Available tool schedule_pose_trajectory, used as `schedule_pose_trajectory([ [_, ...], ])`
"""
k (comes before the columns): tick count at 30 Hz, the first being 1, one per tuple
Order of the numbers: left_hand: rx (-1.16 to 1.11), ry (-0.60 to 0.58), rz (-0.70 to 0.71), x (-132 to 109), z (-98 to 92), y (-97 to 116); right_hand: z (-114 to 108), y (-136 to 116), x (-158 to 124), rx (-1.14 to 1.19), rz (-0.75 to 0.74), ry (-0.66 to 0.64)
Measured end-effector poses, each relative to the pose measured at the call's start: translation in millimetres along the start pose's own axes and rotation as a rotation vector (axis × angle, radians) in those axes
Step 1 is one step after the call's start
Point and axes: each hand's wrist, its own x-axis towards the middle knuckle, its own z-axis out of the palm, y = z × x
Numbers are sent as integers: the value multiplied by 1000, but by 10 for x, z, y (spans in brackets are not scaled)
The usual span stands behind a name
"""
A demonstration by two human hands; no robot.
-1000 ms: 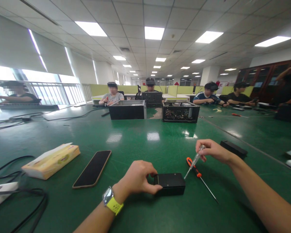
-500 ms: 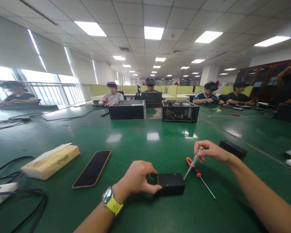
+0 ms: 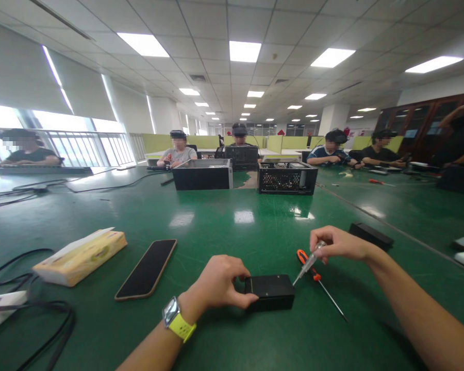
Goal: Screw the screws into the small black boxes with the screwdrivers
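Note:
A small black box lies flat on the green table, its left end gripped between the thumb and fingers of my left hand. Between the fingertips of my right hand is a screwdriver with a clear handle. It is tilted, and its tip meets the right end of the box near the top edge; what it touches there is too small to make out. Partly behind it, an orange and black screwdriver rests on the table. A second black box lies beyond my right wrist.
To the left are a phone, a yellow tissue pack and black cables. Two computer cases stand farther back. Several people sit around the far side of the table.
My right hand has lowered slightly and turned, so the clear screwdriver leans more to the right. Its tip stays at the box's end. My left hand and the box have not visibly moved.

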Motion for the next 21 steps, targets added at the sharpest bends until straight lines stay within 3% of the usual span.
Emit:
schedule_pose_trajectory([
  [12, -2, -8, -3, 14, -30, 36, -47, 325, 75, -40, 252, -212],
  [21, -3, -1, -10, 12, -18, 16, 76, 272, 122, -185, 319, -170],
])
